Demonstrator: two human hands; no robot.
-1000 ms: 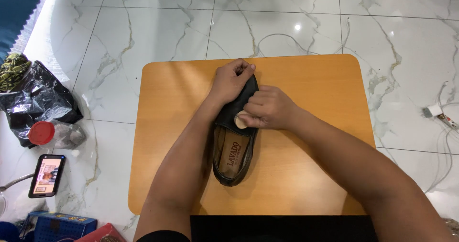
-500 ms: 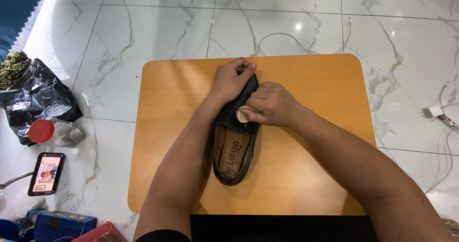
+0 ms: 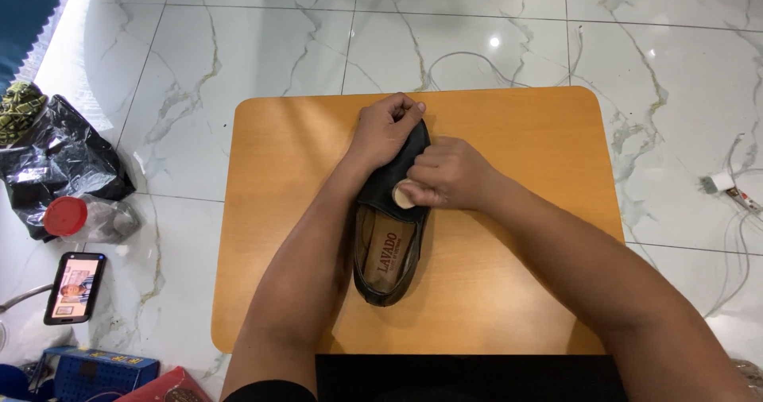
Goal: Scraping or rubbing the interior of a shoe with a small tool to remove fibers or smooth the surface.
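— Lying lengthwise on the orange bench, is that dark shoe pointing away from the person?

— Yes. Its long axis runs nearly straight from the near edge toward the far edge, tilted slightly so the toe sits a little to the right of the heel. The heel opening faces the camera and shows a tan insole; the toe is under the hands.

— Where on the bench is it?

— Roughly in the middle, a bit nearer the far edge, well clear of both side edges.

— What is the left hand doing?

— It is curled over the toe end, fingers bent and closed down on the upper, pressing the shoe against the bench.

— And the right hand?

— It rests against the shoe's right side, fingers drawn together around a small round pale thing, which touches the upper just ahead of the opening. I cannot tell what that round piece is.

— Anything around the bench?

— On the marble floor to the left lie a black plastic bag, a jar with a red lid and a phone with its screen lit. A white cable lies to the right.
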